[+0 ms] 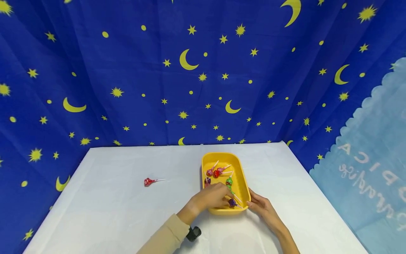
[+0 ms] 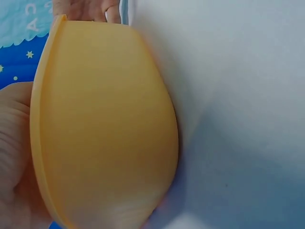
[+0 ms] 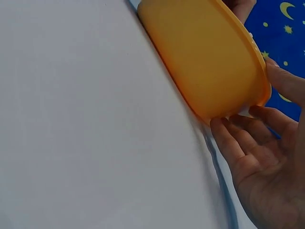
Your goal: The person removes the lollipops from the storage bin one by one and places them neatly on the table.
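Observation:
A yellow plastic tray (image 1: 243, 183) on the white table holds several wrapped lollipops, among them a red lollipop (image 1: 216, 174), a green lollipop (image 1: 229, 181) and a purple lollipop (image 1: 232, 203). My left hand (image 1: 213, 196) reaches down into its near part, fingers close to the purple lollipop; the fingertips are hidden, and I cannot tell whether they pinch one. At the tray's near right corner, my right hand (image 1: 262, 209) grips the wall, thumb at the rim (image 3: 267, 83) and fingers against the outside. Left of the tray, another red lollipop (image 1: 148, 182) lies alone on the table.
The white table (image 1: 120, 211) ends at a blue curtain (image 1: 142, 70) with yellow moons and stars. A light blue cloth (image 1: 374, 158) with lettering hangs on the right. A black band (image 1: 193, 233) shows at the left wrist.

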{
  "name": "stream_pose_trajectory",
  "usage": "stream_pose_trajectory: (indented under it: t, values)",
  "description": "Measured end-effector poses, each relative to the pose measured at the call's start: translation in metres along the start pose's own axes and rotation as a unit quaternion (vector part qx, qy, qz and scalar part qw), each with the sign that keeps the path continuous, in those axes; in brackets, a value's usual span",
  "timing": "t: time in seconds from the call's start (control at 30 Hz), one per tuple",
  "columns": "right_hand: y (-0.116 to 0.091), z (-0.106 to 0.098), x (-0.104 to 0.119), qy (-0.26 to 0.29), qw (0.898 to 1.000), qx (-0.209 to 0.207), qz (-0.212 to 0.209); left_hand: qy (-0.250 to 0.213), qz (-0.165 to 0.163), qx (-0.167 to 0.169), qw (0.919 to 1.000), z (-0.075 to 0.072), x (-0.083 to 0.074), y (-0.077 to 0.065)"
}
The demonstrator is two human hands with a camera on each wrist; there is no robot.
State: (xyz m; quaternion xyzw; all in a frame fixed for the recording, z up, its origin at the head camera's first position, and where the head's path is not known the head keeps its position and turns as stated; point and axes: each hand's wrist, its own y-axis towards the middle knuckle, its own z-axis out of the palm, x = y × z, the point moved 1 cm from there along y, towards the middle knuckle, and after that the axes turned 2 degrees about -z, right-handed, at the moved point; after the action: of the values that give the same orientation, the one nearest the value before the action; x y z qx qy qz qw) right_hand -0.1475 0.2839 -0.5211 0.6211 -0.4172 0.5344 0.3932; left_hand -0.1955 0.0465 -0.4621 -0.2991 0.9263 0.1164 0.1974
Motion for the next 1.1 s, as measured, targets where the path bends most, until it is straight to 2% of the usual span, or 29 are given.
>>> stream_pose_trajectory:
  t: [0.3, 0.57, 0.7, 0.83, 0.97, 1.1]
  values:
    - [-0.003, 0.002, -0.003, -0.006, 1.000, 0.002, 0.007, 0.046, -0.017, 0.021, 0.9986, 0.011, -0.003, 0.002]
    - [-0.005, 0.002, -0.002, -0.003, 1.000, -0.007, 0.026, 0.091, -0.032, -0.008, 0.9953, 0.016, -0.011, 0.009]
    - [-0.005, 0.003, -0.001, -0.004, 0.999, -0.011, 0.032, 0.094, -0.042, -0.007, 0.9947, 0.021, -0.012, 0.012]
    - [-0.004, 0.004, 0.000, -0.003, 1.000, -0.009, 0.020, 0.087, -0.051, -0.005, 0.9949, 0.023, -0.013, 0.013]
    - [-0.002, 0.003, 0.000, -0.005, 1.000, -0.007, 0.013, 0.083, -0.056, -0.005, 0.9950, 0.020, -0.014, 0.013]
    - [-0.001, 0.002, 0.001, -0.004, 1.000, -0.009, 0.012, 0.085, -0.048, -0.017, 0.9951, 0.016, -0.013, 0.012]
